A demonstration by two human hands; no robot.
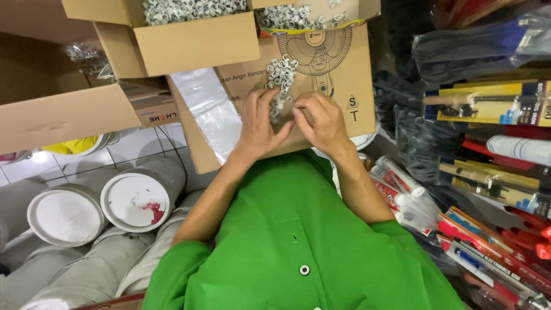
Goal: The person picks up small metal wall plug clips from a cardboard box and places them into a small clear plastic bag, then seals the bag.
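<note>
A small heap of white plastic clips (280, 73) lies on a flat cardboard box (350, 69) printed with a fan drawing. My left hand (257, 123) and my right hand (324, 121) meet at the near end of the heap. The fingers of both hands are curled and pinch a few of the clips between them. A clear plastic bag (209, 112) lies on the box just left of my left hand. My green shirt (298, 241) fills the bottom of the view.
Two open cardboard boxes (195, 40) (313, 14) full of the same white clips stand beyond the heap. White pipe ends (135, 201) lie lower left. Packaged tools and tubes (488, 109) hang and lie along the right.
</note>
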